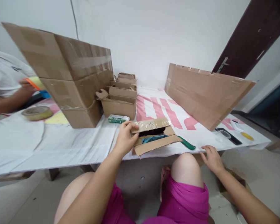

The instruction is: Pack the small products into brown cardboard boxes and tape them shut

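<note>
My left hand (127, 137) grips the left end of a small cardboard box (157, 146), thumb and fingers pinching its edge. The box lies near the table's front edge with its top flaps up, and something blue (154, 138) and something dark show inside. Beside its right end lies a green-handled tool (188, 143), its other end hidden by the box. My right hand (212, 158) hovers at the table edge, right of that handle, fingers apart and holding nothing. Behind the box is a small green and white carton (118, 119).
Several open boxes (120, 104) stand in a row behind. Stacked taped cartons (67, 77) rise at left, near a tape roll (37, 113). A co-worker's hand (29, 85) holds something orange and yellow. At right stand a cardboard panel (205, 93) and a dark phone-like object (233, 139).
</note>
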The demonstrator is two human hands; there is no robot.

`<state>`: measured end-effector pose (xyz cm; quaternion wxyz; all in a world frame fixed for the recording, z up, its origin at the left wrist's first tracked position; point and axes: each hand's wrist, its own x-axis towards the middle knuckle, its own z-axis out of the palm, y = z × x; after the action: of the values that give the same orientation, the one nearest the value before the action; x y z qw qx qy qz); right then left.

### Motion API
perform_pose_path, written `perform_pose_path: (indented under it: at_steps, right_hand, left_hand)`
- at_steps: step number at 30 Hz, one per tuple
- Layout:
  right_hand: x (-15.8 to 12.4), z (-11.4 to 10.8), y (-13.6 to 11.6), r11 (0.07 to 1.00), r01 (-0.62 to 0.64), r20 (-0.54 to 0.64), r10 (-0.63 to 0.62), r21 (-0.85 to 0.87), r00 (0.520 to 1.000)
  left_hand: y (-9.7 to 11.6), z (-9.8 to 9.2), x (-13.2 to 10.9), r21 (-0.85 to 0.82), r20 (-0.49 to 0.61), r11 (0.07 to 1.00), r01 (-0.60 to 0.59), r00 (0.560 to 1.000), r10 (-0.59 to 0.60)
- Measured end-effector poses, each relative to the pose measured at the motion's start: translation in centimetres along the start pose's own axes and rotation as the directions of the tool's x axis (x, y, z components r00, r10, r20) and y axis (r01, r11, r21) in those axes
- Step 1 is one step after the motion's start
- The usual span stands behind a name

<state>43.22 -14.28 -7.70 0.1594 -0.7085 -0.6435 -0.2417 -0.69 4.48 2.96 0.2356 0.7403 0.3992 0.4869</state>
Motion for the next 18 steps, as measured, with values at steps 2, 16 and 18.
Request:
perform_pose_path:
  at_steps: [2,16,18]
  right_hand:
    - [0.3,0.4,-0.2,0.999,-0.006,0.029,0.005,0.035,1.0]
    - [2.7,-0.2,-0.1,0.982,-0.076,-0.012,0.079,0.175,0.997]
    - [3.7,-1.0,-1.1,0.975,-0.068,-0.056,0.081,0.213,0.995]
  left_hand:
    - [0.2,0.0,-0.1,-0.011,0.0,1.0,0.003,1.0,-0.003]
    - [1.3,-0.8,-0.8,-0.015,0.0,1.0,-0.01,1.0,0.01]
    - [1.4,-0.8,-0.9,-0.023,-0.002,1.0,-0.021,1.0,0.021]
